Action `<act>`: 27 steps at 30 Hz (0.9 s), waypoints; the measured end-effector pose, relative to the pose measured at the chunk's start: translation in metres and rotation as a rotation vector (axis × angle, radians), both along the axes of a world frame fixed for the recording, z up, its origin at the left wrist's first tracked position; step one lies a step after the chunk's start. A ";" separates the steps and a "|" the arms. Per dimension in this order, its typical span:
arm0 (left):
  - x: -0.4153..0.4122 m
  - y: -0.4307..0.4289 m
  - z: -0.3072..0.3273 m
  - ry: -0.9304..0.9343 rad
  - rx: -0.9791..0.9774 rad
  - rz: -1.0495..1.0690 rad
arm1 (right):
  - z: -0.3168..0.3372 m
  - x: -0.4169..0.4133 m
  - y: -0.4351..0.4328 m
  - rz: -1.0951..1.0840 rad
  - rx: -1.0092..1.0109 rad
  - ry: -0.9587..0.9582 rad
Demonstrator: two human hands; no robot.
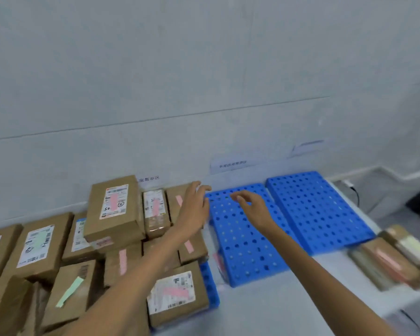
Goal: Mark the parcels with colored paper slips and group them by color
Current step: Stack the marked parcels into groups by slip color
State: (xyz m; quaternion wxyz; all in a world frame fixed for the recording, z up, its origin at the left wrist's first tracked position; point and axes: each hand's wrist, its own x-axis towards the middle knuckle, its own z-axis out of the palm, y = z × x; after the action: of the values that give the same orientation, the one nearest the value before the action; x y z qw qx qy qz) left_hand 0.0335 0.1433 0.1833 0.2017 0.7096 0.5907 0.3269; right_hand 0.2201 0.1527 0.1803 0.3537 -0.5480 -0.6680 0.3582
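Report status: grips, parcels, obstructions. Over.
Left grip open, resting on pink-slip parcel. Right grip open, empty, over blue pallet. No obstruction seen.

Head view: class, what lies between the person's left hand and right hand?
In the head view, only a bare corner of the near blue perforated pallet lies between the left hand and the right hand.

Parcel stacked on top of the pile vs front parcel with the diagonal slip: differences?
Slip: the stacked parcel has a pink slip, the front parcel a green slip. Placement: pink lies over the stacked parcel's white shipping label; green sits on the front parcel's bare cardboard. Height: the stacked parcel rests on other parcels; the front parcel lies lower. Both are brown cardboard boxes.
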 end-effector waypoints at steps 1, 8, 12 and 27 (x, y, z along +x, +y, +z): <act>0.030 0.001 -0.001 0.003 -0.010 -0.044 | 0.002 0.029 -0.003 -0.017 0.020 -0.006; 0.244 0.005 -0.022 -0.066 -0.140 -0.235 | -0.001 0.268 -0.025 -0.226 0.004 -0.098; 0.352 0.004 -0.035 -0.153 -0.268 -0.244 | -0.004 0.383 -0.035 -0.353 -0.078 -0.137; 0.488 -0.033 -0.133 -0.163 -0.735 -0.131 | -0.149 0.498 -0.085 -0.113 -0.614 -0.778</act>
State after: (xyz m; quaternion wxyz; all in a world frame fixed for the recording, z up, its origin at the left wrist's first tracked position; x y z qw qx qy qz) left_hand 0.5210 0.1105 0.0505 0.5094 0.5979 0.6039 0.1350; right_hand 0.7185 0.0672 0.0314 -0.0806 -0.7552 -0.5835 0.2877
